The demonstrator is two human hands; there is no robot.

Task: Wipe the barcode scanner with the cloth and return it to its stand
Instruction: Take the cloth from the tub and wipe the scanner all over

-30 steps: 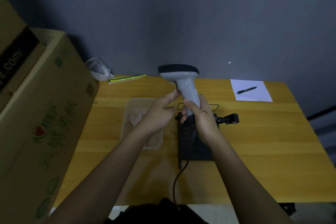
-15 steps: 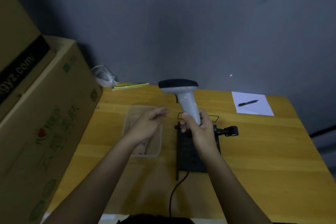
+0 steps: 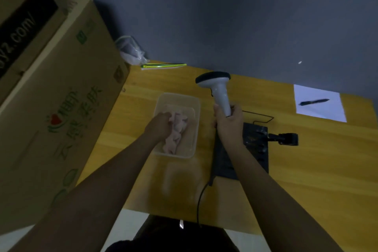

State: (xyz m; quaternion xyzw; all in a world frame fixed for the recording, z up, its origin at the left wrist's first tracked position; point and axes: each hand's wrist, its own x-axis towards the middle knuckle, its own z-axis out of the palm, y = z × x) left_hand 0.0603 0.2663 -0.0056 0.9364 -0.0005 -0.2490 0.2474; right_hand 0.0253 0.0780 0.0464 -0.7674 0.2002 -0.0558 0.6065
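The barcode scanner (image 3: pixel 219 88), light grey with a black head, is held upright above the wooden table by my right hand (image 3: pixel 228 124), which grips its handle. Its black cable (image 3: pixel 201 196) trails down off the front edge. Below and right of it lies the black stand base (image 3: pixel 255 141) with a short arm (image 3: pixel 283 139) sticking out to the right. My left hand (image 3: pixel 160 126) is inside the clear plastic tub (image 3: pixel 195 106), fingers closed on the crumpled pale pink cloth (image 3: pixel 176 135).
Large cardboard boxes (image 3: pixel 57 96) wall off the left side. A crumpled plastic bag (image 3: pixel 131 51) and a yellow-green pen (image 3: pixel 163 65) lie at the back left. A white sheet (image 3: pixel 327 114) with a black pen (image 3: pixel 314 102) sits at the back right.
My left hand left the scanner's handle, moved left and down into the tub, and closed on the cloth. My right hand kept the scanner upright.
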